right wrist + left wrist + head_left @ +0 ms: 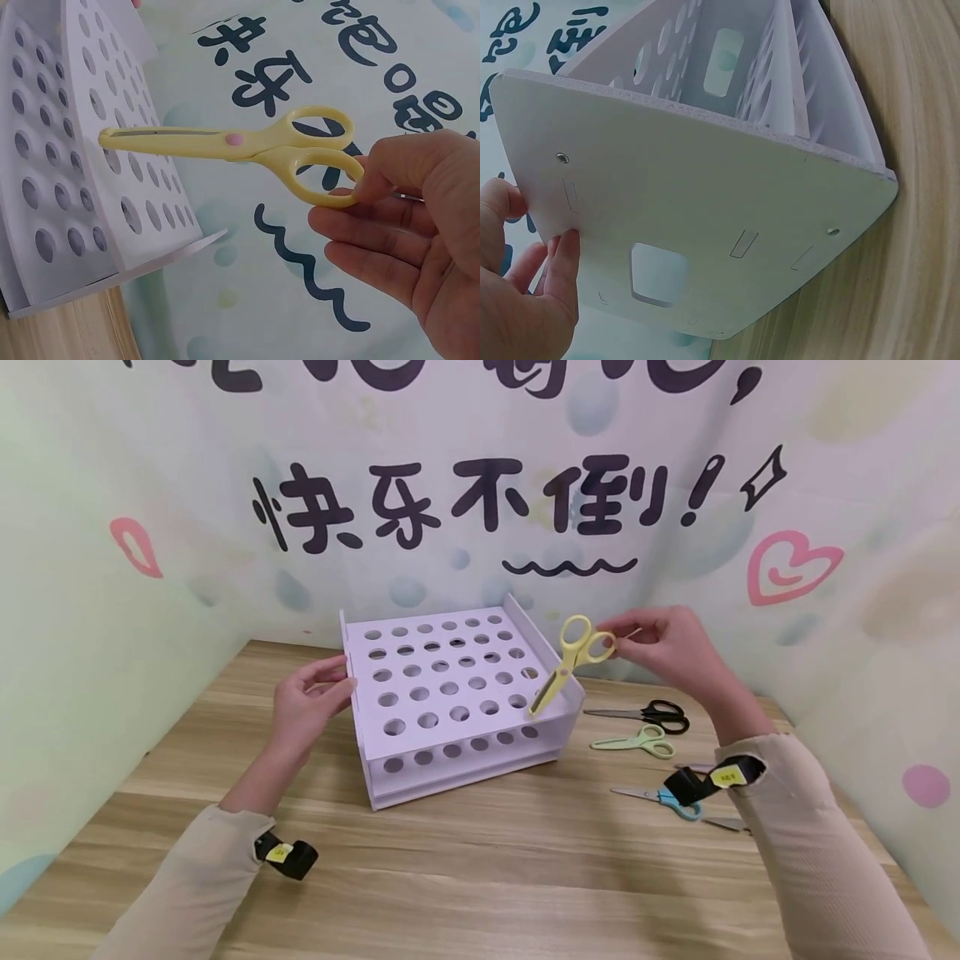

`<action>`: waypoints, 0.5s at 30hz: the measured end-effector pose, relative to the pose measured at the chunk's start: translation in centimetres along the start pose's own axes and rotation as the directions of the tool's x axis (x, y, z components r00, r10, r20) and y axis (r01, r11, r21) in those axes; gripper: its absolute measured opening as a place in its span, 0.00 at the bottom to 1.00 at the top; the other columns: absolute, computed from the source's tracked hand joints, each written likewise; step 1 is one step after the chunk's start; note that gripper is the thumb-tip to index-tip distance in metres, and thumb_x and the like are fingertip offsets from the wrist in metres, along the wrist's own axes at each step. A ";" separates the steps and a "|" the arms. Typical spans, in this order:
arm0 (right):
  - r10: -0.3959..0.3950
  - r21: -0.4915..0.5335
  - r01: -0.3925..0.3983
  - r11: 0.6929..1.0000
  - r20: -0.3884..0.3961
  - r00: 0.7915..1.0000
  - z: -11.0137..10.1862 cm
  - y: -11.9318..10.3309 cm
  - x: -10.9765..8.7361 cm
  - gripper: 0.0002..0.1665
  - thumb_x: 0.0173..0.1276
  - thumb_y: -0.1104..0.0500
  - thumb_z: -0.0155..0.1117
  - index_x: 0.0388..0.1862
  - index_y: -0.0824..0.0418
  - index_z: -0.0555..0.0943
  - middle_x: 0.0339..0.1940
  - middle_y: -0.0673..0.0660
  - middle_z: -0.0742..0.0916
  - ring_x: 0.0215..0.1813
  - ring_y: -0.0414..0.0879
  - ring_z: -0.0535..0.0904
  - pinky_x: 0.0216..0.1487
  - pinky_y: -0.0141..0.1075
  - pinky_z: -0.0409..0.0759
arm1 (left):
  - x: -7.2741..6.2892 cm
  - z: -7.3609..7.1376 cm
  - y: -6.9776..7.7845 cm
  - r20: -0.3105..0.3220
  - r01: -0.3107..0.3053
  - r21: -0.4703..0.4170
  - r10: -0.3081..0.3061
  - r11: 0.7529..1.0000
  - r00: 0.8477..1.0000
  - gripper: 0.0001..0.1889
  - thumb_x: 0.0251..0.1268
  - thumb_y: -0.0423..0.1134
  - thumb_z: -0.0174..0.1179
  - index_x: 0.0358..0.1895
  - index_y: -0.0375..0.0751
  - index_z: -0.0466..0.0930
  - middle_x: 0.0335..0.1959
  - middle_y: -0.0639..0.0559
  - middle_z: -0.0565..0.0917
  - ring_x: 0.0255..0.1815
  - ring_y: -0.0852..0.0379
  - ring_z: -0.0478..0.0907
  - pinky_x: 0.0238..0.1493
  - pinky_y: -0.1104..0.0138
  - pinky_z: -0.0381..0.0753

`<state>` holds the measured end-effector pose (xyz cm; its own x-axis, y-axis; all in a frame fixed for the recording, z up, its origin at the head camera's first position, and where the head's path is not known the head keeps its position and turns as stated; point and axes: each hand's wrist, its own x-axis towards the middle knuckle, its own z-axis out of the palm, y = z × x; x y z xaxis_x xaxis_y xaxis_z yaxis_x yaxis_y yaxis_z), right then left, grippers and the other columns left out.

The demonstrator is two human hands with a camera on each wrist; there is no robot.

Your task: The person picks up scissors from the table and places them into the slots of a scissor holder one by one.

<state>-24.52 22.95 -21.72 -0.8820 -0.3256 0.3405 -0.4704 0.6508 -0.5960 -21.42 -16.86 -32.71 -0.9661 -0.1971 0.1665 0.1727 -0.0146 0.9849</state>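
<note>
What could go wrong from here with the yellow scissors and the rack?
The right hand pinches the yellow scissors by one handle loop, so they might swing or slip.

The blades point downward at the rack; if lowered out of line, the tip could land on the solid board between holes.

The left hand touches only one side panel of the rack, so a knock from the scissors might shift it.

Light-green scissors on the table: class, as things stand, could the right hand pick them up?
Probably not yet: the right hand pinches the yellow scissors. Once freed, it should reach, since the light-green scissors lie uncovered.
</note>
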 end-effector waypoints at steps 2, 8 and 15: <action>0.011 0.002 -0.011 1.000 -0.001 1.000 0.1 0.0 0.7 0.12 0.60 0.64 0.62 0.43 0.63 0.83 0.37 0.59 0.85 0.31 0.41 0.82 0.38 0.24 0.80 | 0.0 -0.1 0.0 -0.004 0.002 -0.002 -0.002 1.000 1.000 0.23 0.56 0.28 0.60 0.57 0.25 0.69 0.37 0.48 0.74 0.32 0.64 0.76 0.39 0.73 0.82; 0.032 0.019 -0.032 0.999 -0.015 0.999 0.3 0.1 2.6 0.13 0.60 0.64 0.61 0.44 0.64 0.83 0.37 0.60 0.86 0.31 0.42 0.82 0.38 0.25 0.79 | -0.1 -0.3 0.0 0.006 0.010 -0.027 -0.010 1.000 1.000 0.24 0.56 0.28 0.60 0.57 0.24 0.69 0.38 0.47 0.73 0.33 0.63 0.76 0.40 0.72 0.82; 0.044 -0.026 -0.045 0.999 -0.044 0.998 0.4 0.6 4.2 0.13 0.59 0.63 0.62 0.44 0.63 0.84 0.37 0.60 0.85 0.31 0.39 0.82 0.34 0.24 0.79 | 0.0 -0.1 0.1 0.017 0.007 -0.017 -0.006 1.000 1.000 0.23 0.57 0.28 0.61 0.57 0.24 0.69 0.38 0.47 0.73 0.33 0.62 0.77 0.40 0.72 0.82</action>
<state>-28.55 21.71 -20.94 -0.8999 -0.2661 0.3454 -0.4290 0.6825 -0.5917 -21.39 -16.96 -32.67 -0.9703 -0.1806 0.1609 0.1694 -0.0322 0.9850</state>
